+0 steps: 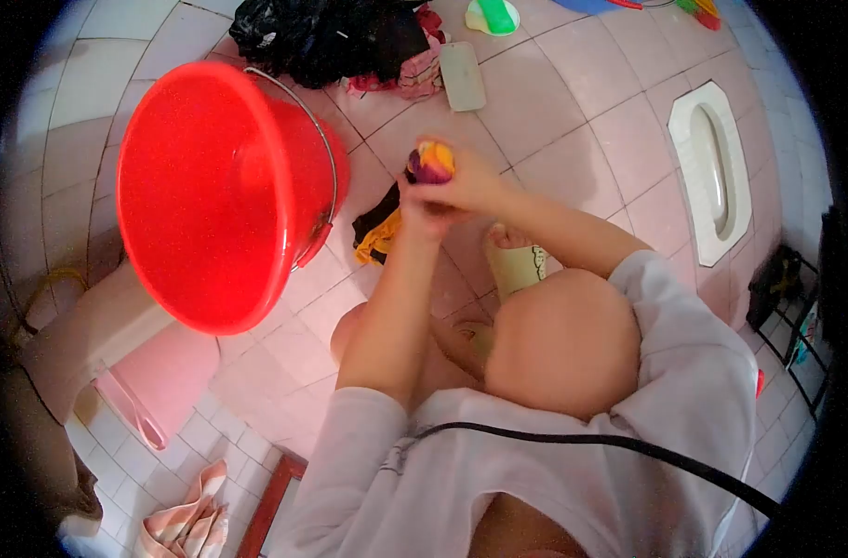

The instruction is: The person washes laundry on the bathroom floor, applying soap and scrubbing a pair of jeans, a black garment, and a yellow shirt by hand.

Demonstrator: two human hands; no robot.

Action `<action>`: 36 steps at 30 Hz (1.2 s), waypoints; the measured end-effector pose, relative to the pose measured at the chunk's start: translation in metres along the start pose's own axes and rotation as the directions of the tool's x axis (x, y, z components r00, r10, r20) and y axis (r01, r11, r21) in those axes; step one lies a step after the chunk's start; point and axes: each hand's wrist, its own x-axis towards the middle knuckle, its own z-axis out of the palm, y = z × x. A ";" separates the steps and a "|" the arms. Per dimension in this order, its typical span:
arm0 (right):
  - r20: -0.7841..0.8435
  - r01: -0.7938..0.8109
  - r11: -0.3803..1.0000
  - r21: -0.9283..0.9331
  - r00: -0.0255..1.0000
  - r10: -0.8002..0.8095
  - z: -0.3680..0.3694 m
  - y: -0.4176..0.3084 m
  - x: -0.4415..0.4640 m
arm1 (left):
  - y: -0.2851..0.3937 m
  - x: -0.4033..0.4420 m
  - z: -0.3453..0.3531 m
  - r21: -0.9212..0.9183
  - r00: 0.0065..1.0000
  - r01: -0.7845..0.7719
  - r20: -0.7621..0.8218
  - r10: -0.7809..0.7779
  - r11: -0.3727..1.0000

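Note:
Both hands are together in front of my knees, gripping a bunched cloth [433, 165] with yellow and purple patches. My left hand [426, 206] is closed on it from below. My right hand [468, 182] wraps around it from the right, its fingers slightly blurred. Below and left of the hands is a black and yellow length of fabric [379, 236]; whether it hangs from the grip or lies on the tiles I cannot tell. A large red bucket [284, 167] with a metal handle stands left of my hands.
Beyond the hands are a dark heap of cloth or plastic [331, 42], a pale rectangular object [463, 77] and a green bar on a dish [494, 16]. A squat toilet [712, 172] lies right. A pink bucket [163, 381] and striped towel [189, 521] are lower left.

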 end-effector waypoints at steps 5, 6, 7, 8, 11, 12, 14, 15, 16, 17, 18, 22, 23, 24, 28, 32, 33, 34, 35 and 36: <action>0.243 0.633 0.761 -0.140 0.767 -0.593 0.000 -0.033 -0.041 | 0.026 -0.006 0.016 0.300 0.798 0.319 0.427 -0.426 0.899; 0.100 0.590 0.782 -0.201 0.807 -0.582 0.003 -0.021 -0.028 | 0.012 -0.012 0.022 0.283 0.818 0.245 0.454 -0.354 0.927; 0.093 0.588 0.784 -0.201 0.808 -0.582 -0.002 -0.010 -0.005 | -0.001 -0.010 0.036 0.287 0.817 0.250 0.450 -0.360 0.925; -0.024 0.239 0.959 -0.150 0.969 -0.245 -0.011 0.000 0.024 | -0.014 -0.007 0.053 0.264 0.978 0.153 0.097 -0.184 0.952; -0.186 -0.070 0.992 -0.108 0.981 0.049 -0.031 -0.010 0.027 | -0.043 -0.003 0.091 0.448 0.947 0.061 -0.309 0.090 0.892; -0.234 0.003 0.985 -0.172 0.971 -0.044 -0.033 -0.018 0.018 | -0.046 -0.008 0.102 0.477 0.903 0.094 -0.410 0.127 0.874; -0.242 0.176 0.975 -0.135 0.948 -0.205 -0.019 -0.028 -0.016 | -0.008 0.004 0.058 0.572 0.970 0.063 -0.227 0.084 0.818; -0.238 0.350 0.931 -0.100 0.900 -0.364 -0.014 -0.031 -0.025 | 0.008 0.004 0.050 0.573 0.970 0.065 -0.229 0.083 0.817; -0.241 0.352 0.931 -0.099 0.899 -0.365 -0.010 -0.025 -0.024 | 0.020 0.002 0.051 0.473 0.986 0.169 -0.087 -0.145 0.865; -0.288 0.425 0.900 -0.096 0.854 -0.433 -0.005 -0.018 -0.021 | 0.025 0.005 0.052 0.387 0.933 0.295 0.082 -0.351 0.874; -0.336 0.493 0.864 -0.097 0.801 -0.495 -0.004 -0.014 -0.018 | 0.012 0.008 0.065 0.394 0.930 0.300 0.083 -0.359 0.869; -0.343 -0.124 0.986 0.111 0.926 0.155 -0.038 -0.013 0.036 | -0.047 0.007 0.118 0.620 0.910 0.062 -0.358 0.211 0.782; -0.354 -0.036 0.995 0.096 0.933 0.068 -0.039 -0.014 0.034 | -0.047 0.007 0.123 0.624 0.909 0.066 -0.360 0.211 0.779; -0.361 0.050 0.996 0.080 0.932 -0.017 -0.038 -0.017 0.029 | -0.045 0.005 0.127 0.609 0.895 0.103 -0.401 0.194 0.786; -0.260 0.536 0.834 -0.131 0.793 -0.551 -0.021 -0.054 -0.033 | -0.006 -0.004 0.104 0.633 0.983 0.161 -0.170 -0.067 0.757; -0.429 0.361 0.928 -0.089 0.827 -0.363 -0.024 0.000 0.035 | -0.034 0.011 0.107 0.613 0.861 0.103 -0.449 0.238 0.783; -0.434 0.165 0.986 -0.004 0.888 -0.150 -0.028 0.010 0.049 | -0.043 0.011 0.115 0.612 0.858 0.111 -0.457 0.236 0.783; -0.420 -0.039 0.996 0.081 0.905 0.070 -0.031 0.011 0.053 | -0.050 0.009 0.119 0.615 0.863 0.115 -0.450 0.228 0.780; -0.423 -0.041 0.996 0.081 0.903 0.071 -0.034 0.012 0.048 | -0.056 0.011 0.124 0.619 0.872 0.116 -0.438 0.218 0.777; -0.348 0.004 0.999 0.043 0.937 0.011 -0.040 0.003 0.033 | -0.040 0.017 0.106 0.618 0.872 0.120 -0.440 0.216 0.777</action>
